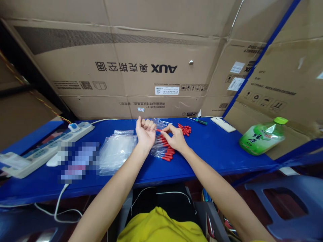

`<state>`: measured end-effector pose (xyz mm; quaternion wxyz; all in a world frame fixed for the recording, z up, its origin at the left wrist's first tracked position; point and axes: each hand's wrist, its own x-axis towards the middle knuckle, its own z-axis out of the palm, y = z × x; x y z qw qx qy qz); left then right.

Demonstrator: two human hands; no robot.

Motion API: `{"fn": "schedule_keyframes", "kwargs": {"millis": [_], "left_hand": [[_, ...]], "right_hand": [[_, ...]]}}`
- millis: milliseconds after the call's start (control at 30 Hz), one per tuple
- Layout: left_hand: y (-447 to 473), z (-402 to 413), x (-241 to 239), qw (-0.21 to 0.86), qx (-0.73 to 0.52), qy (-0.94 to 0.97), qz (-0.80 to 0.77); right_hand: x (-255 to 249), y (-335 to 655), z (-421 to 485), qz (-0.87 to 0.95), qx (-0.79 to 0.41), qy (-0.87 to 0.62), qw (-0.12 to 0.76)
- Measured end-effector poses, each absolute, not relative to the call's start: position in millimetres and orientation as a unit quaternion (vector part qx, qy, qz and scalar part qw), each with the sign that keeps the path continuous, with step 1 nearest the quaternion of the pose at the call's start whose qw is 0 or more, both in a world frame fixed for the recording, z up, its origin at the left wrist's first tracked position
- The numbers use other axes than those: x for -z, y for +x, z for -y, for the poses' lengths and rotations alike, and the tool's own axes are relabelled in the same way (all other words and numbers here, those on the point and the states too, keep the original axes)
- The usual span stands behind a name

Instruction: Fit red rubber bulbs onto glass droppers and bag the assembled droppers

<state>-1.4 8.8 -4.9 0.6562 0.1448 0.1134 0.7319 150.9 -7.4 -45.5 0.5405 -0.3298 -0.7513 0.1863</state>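
Note:
My left hand (145, 131) is raised palm up over the blue shelf (214, 148), fingers curled round a thin clear tube with a red tip (158, 130). My right hand (176, 136) pinches the other end of that same tube between thumb and fingers. Below both hands lies a bundle of clear droppers with red bulbs (164, 149). A small heap of loose red caps (185, 129) rests just right of my right hand. A stack of clear plastic bags (114, 151) lies to the left of my left wrist.
A white power strip (47, 144) with a cable runs along the left. A green bottle (261, 136) lies on its side at the right. A small screwdriver (200, 121) and a white remote (223, 124) sit at the back. Cardboard boxes (136, 67) form the wall behind.

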Motion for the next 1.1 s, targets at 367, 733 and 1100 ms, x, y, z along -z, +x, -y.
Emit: {"fn": "schedule_keyframes", "kwargs": {"millis": [367, 733, 1100], "left_hand": [[0, -12, -5, 0.561, -0.778, 0.106, -0.264], [-39, -31, 0, 0.440, -0.816, 0.217, -0.307], [-21, -16, 25, 0.099, -0.376, 0.831, -0.398]], "right_hand": [[44, 138, 16, 0.790, -0.163, -0.295, 0.512], [42, 160, 9, 0.736, -0.175, -0.345, 0.555], [46, 176, -7, 0.724, -0.161, -0.416, 0.526]]}}
